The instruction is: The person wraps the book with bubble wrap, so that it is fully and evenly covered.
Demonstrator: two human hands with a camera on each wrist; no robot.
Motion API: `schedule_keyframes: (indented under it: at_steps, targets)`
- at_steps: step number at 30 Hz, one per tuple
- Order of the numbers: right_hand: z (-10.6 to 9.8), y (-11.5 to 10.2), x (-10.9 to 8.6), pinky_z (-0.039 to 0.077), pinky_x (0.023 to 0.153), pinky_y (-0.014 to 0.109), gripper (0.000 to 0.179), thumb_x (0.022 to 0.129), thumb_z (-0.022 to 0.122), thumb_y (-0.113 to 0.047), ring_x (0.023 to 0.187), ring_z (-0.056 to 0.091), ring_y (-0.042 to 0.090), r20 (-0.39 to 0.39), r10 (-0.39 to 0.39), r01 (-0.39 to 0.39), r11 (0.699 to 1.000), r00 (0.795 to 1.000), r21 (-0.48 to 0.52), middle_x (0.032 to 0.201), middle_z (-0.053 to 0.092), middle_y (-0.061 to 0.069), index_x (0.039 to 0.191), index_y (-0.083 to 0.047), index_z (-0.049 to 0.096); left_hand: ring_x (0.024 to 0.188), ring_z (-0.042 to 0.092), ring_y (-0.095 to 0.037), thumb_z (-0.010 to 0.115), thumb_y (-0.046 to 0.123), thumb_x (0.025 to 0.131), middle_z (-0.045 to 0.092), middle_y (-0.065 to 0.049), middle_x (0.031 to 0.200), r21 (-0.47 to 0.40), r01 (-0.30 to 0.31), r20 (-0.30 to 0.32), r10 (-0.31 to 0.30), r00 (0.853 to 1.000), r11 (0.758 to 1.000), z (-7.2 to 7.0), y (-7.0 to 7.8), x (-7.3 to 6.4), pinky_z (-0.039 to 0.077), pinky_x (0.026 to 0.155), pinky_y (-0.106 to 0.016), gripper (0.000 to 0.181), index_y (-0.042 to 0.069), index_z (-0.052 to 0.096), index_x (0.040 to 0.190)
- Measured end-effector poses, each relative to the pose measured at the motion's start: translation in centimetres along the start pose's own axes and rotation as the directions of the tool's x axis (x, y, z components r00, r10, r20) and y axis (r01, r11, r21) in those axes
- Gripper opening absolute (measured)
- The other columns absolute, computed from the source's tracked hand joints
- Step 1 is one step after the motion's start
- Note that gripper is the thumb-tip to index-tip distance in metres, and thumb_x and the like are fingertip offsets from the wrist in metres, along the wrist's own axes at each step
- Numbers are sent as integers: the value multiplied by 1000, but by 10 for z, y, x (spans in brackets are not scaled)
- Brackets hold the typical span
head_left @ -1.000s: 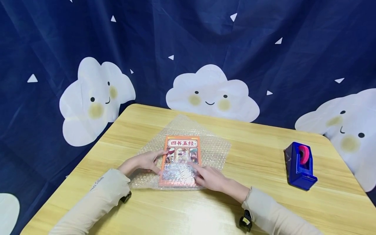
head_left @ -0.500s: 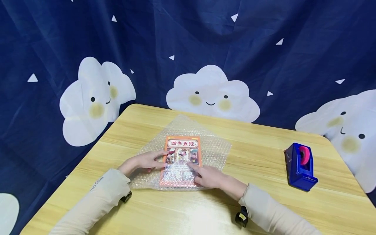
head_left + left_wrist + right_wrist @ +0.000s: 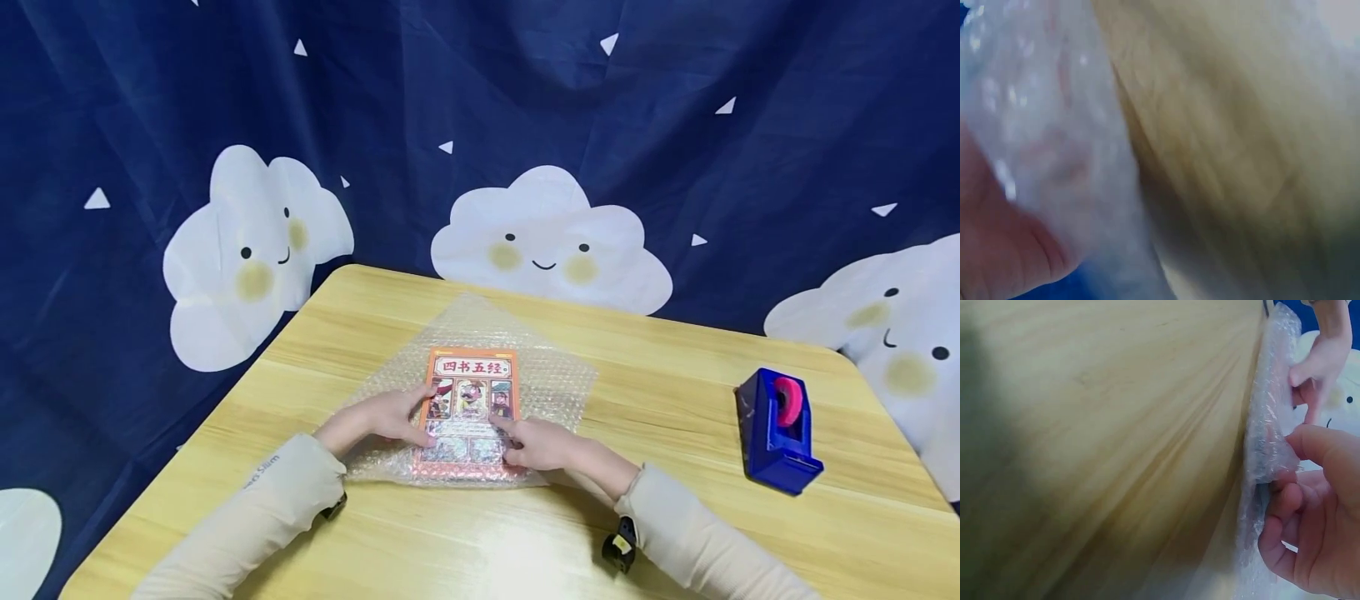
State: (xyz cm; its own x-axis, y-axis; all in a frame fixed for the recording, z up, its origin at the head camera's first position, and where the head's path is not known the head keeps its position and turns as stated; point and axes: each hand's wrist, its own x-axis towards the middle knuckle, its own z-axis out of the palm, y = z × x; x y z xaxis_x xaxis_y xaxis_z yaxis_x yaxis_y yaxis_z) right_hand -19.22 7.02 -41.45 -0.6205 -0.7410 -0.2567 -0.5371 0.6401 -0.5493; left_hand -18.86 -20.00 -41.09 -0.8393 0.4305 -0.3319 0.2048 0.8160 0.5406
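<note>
An orange book [image 3: 474, 383] with a picture cover lies on a sheet of bubble wrap [image 3: 551, 379]. One fold of the wrap covers the book's lower half. My left hand [image 3: 382, 417] rests at the book's left edge, thumb and index finger spread apart and touching the cover and the fold. In the left wrist view that thumb [image 3: 1035, 256] presses against the wrap. My right hand [image 3: 547, 446] holds the right end of the fold. One fingertip lies on top of it, and the other fingers are curled at the wrap's edge, as the right wrist view also shows.
A blue tape dispenser [image 3: 780, 433] with a pink roll stands to the right on the wooden table [image 3: 660, 392]. Behind the table hangs a dark blue curtain [image 3: 390, 92] printed with white clouds.
The left thumb and index finger have spread from closer together, the thumb lower on the fold. The right hand has barely moved. The whole view has shifted slightly.
</note>
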Motion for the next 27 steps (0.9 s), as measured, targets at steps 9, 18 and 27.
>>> schedule_keyframes:
  at_steps: [9, 18, 27]
  targets:
    - [-11, 7, 8, 31, 40, 15, 46, 85, 60, -13, 41, 33, 2, -83, -80, 78, 997, 993, -28, 51, 42, -10, 129, -3, 50, 119, 44, -42, 73, 45, 71, 42, -30, 132, 59, 17, -35, -15, 999, 998, 2, 5, -1, 35, 100, -51, 98, 0, 22, 142]
    - [-22, 29, 29, 36, 43, 17, 37, 88, 57, -16, 48, 38, 5, -234, -80, 88, 996, 969, 24, 62, 52, -3, 121, 0, 56, 114, 49, -40, 71, 47, 73, 47, -28, 128, 96, 42, -33, -38, 999, 995, 4, 8, -1, 41, 94, -49, 95, 4, 25, 143]
    - [-40, 61, 50, 49, 60, 27, 28, 89, 54, -11, 71, 55, 17, -417, 29, 37, 988, 908, 149, 84, 62, 10, 113, 4, 59, 113, 50, -40, 71, 48, 72, 49, -28, 127, 118, 62, -39, -58, 998, 991, 6, 8, 0, 42, 93, -49, 95, 4, 25, 143]
